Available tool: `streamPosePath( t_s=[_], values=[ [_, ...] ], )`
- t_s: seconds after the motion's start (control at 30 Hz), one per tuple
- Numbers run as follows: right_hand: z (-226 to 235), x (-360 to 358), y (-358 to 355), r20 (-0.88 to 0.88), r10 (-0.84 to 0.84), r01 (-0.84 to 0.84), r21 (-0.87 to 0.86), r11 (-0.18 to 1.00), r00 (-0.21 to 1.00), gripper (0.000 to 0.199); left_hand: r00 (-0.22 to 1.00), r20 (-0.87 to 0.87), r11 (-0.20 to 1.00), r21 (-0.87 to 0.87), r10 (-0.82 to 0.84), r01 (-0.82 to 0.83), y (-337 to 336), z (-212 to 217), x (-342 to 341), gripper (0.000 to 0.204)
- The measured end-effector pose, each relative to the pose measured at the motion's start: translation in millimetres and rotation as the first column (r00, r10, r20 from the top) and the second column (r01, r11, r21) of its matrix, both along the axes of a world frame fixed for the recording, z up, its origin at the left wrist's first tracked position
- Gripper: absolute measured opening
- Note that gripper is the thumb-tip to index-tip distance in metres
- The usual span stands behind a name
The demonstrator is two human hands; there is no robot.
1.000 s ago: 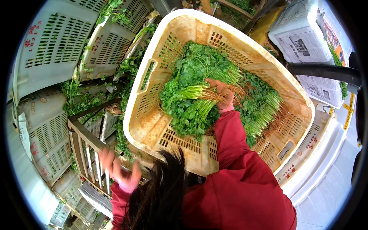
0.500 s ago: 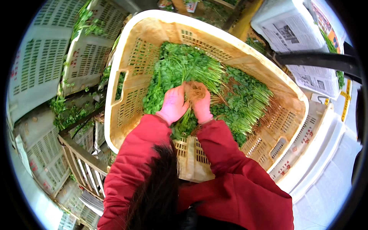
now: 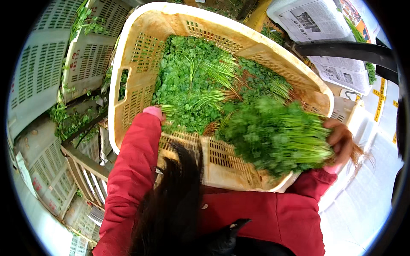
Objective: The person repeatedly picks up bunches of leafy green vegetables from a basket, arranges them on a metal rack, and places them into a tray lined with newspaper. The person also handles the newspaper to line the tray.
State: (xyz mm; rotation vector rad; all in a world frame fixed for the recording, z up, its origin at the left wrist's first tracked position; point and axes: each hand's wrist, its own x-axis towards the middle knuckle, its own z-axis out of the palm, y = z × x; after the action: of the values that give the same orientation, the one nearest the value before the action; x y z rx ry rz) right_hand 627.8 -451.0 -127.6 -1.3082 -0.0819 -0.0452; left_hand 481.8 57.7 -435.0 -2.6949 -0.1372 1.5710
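Since half a second earlier, both hands had parted from the middle of the basket: the right hand (image 3: 340,143) had swung out to the right edge of the frame, its fingers closed around the stem end of a bunch of green herbs (image 3: 277,136) that it held over the basket's lower right rim, leaves pointing left and pale roots trailing past the hand. The left hand (image 3: 154,112) was reaching into the left side of the basket, mostly hidden behind its red sleeve (image 3: 130,170); whether it was spread or gripping could not be told. More loose herbs (image 3: 196,81) lay heaped in the cream plastic basket (image 3: 136,51) at centre frame. Grey slotted crates (image 3: 38,68) stood at upper left, newspaper-covered boxes (image 3: 316,21) at upper right.
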Motion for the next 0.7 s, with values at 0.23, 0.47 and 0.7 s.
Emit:
streamPosePath(
  t_s=[0.23,0.47,0.7],
  values=[
    [93,4,15,0.232,0.419,-0.274,-0.474,0.837,0.878,0.042,0.758,0.094,0.561,-0.731,0.646,-0.387,-48,132,27,0.068],
    [58,-98,194,0.029,0.97,-0.698,0.699,0.154,0.242,0.031,0.563,0.51,0.465,-0.853,0.651,0.235,-94,347,-53,0.089],
    [69,-201,384,-0.268,0.938,-0.561,0.752,0.346,0.22,0.042,0.222,0.045,0.097,-0.968,0.974,-0.23,-10,361,-290,0.074]
  ],
)
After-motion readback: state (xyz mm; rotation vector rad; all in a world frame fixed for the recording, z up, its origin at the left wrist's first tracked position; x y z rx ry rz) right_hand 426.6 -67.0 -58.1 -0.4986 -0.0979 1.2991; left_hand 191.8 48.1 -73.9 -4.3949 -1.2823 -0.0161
